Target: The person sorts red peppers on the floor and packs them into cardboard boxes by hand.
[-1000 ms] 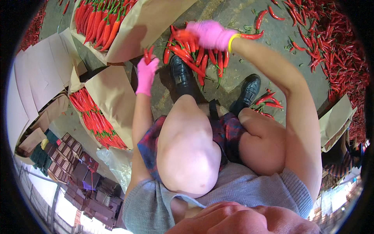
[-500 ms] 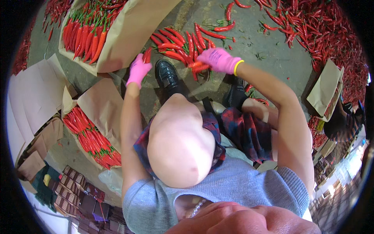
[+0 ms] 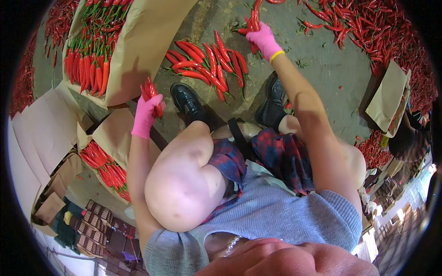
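Right hand (image 3: 264, 40) just swung off the 12 o'clock pile (image 3: 211, 60) to 1, wrapped round chilies (image 3: 254, 20); left hand (image 3: 146, 112) clamps a bunch (image 3: 148, 90) at 10, so neither's free.

Produce shed: heaped chillies (image 3: 403, 55), stacked crates (image 3: 92, 234)

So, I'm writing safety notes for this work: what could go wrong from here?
The left shoe stands close to the loose peppers on the floor, so a shifted foot might crush some. The bunch in the left hand sticks out of the grip, so a pepper could slip. The right hand also holds peppers, and one might drop.
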### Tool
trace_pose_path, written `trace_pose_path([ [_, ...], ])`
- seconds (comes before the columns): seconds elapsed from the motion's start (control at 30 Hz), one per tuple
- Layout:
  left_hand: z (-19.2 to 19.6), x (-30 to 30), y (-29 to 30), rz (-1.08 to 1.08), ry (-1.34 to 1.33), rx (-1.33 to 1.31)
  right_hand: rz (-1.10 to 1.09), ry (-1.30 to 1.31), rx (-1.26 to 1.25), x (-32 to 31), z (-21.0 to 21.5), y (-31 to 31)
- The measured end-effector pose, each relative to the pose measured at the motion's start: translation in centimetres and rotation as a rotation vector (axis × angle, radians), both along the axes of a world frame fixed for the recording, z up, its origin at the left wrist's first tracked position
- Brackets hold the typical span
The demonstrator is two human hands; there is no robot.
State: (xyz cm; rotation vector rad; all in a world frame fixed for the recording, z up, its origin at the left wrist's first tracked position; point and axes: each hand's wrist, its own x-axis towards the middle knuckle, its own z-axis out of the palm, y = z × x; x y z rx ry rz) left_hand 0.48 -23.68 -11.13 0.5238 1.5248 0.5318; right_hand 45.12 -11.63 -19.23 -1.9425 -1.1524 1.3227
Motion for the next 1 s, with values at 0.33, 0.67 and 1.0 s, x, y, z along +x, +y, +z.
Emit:
trace_pose_path([
  [0.33, 1.2, 16.3, 12.1, -0.554, -0.156, -0.042, 0.408, -0.226, -0.063, 8.1, -1.4, -0.9],
  [0.67, -8.6, 29.8, 12.0, -0.665, 0.846, 0.161, -0.444, -0.162, 0.049, 8.6, -0.9, -2.9],
  [1.0, -8.6, 22.0, 13.0, 0.138, 0.012, 0.178, -0.025, -0.466, -0.091, 6.9, 0.0, -1.2],
])
